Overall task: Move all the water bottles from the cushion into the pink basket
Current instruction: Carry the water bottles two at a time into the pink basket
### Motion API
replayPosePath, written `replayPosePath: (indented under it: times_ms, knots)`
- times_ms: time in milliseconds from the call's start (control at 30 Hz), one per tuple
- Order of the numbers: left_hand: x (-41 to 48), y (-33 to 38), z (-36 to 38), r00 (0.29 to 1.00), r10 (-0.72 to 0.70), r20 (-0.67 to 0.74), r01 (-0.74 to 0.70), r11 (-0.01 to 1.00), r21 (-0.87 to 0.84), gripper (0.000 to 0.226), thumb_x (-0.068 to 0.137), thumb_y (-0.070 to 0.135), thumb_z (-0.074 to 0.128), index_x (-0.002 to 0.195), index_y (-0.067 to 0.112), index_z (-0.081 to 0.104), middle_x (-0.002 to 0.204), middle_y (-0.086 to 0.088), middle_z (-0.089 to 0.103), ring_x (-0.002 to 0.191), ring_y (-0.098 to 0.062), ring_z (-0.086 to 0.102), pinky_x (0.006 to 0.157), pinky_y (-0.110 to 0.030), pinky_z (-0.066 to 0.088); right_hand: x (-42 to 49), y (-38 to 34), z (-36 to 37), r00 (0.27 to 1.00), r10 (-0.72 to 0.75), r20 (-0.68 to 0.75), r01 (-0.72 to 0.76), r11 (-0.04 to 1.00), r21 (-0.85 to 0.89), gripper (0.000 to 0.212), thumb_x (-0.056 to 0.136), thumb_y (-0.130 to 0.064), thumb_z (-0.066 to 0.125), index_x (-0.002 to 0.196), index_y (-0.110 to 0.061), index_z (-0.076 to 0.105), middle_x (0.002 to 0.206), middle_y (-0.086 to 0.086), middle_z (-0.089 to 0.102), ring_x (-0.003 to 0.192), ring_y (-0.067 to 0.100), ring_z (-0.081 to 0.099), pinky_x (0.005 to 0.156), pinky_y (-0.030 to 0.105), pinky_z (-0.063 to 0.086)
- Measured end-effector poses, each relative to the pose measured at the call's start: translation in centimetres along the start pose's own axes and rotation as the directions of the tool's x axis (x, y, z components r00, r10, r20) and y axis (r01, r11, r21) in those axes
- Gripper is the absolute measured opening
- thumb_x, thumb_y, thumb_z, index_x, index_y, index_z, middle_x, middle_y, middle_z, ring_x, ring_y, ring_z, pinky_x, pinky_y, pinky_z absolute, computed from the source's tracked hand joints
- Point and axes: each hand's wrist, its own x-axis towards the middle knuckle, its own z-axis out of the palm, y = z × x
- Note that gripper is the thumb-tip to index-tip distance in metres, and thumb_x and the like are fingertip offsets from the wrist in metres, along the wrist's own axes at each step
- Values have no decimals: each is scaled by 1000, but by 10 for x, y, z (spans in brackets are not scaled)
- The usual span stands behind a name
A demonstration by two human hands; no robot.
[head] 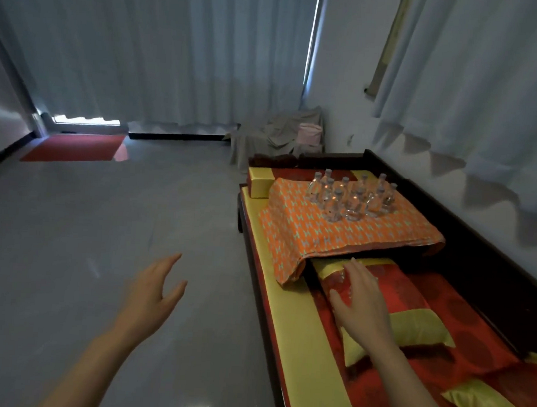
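Your left hand hangs released over the grey floor, fingers straight and spread, thumb apart, holding nothing. Your right hand lies palm down over a red and yellow pillow on the bench. Something clear glints between thumb and fingers, but you cannot tell whether it grasps anything. Its fingertips sit just beside the near edge of the orange patterned cushion, which overhangs the pillow there.

The water bottles stand clustered on the far half of that cushion, all upright, long axes vertical, caps up, several touching. The cushion's near half is bare. A yellow box sits against its far left corner.

The bench's dark raised back closes off the right side; the left side opens onto wide floor. The pink basket rests on a draped chair in the corner beyond the bench end, well apart from the bottles.
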Motion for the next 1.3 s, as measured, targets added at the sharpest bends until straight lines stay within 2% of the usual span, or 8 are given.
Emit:
replayPosePath:
  times_ms: [167,333,600,800,900,1100,1233,1300]
  knots:
    - [137,-30,26,993,62,96,-65,997,29,54,91,23,62,141,12,44,142,-10,49,132,-27,45,108,-36,33,111,4,37,997,75,-19,-76,995,-63,64,91,-35,57,147,-17,32,156,1,30,146,18,19,118,39,24]
    - [322,-13,58,960,245,137,-248,969,5,55,91,24,61,141,13,43,141,-10,51,130,-26,47,106,-36,35,234,0,64,985,161,-68,-165,985,-43,63,90,-36,59,144,-15,37,152,5,35,143,23,27,114,39,28]
    - [537,77,172,805,525,277,-513,850,-121,55,93,28,56,143,13,39,144,-8,48,132,-25,44,106,-35,35,390,49,79,921,338,-195,-336,941,44,65,85,-31,65,142,-14,39,147,5,43,136,26,38,108,39,35]
    - [644,113,262,735,594,328,-566,803,-184,55,92,30,58,142,14,41,143,-7,49,131,-24,46,106,-33,35,481,105,110,876,390,-284,-371,921,121,58,83,-25,67,136,-16,47,136,7,53,126,26,48,98,34,40]
    - [688,120,298,705,611,360,-578,789,-207,55,93,30,57,142,13,41,144,-7,48,131,-23,46,106,-35,37,515,124,124,834,488,-256,-453,872,185,58,83,-24,68,136,-11,48,138,10,52,127,28,48,102,39,41]
    - [737,129,362,670,600,437,-453,797,-399,51,87,16,67,135,7,50,132,-9,58,118,-21,57,96,-25,40,551,150,149,699,668,-254,-520,719,462,48,78,-15,76,122,-11,58,118,7,65,109,24,62,91,39,49]
    - [763,133,417,618,500,607,-65,802,-594,49,83,8,71,128,15,54,124,1,61,115,-9,58,89,-11,40,565,159,173,570,802,-180,-488,507,711,55,78,12,68,130,4,48,128,15,56,99,3,65,82,19,51]
    - [771,125,443,566,478,671,38,799,-601,53,81,7,73,129,15,53,125,1,61,112,2,56,84,-3,41,568,160,187,506,847,-165,-520,452,724,51,79,12,67,127,6,50,129,21,57,104,10,63,85,18,48]
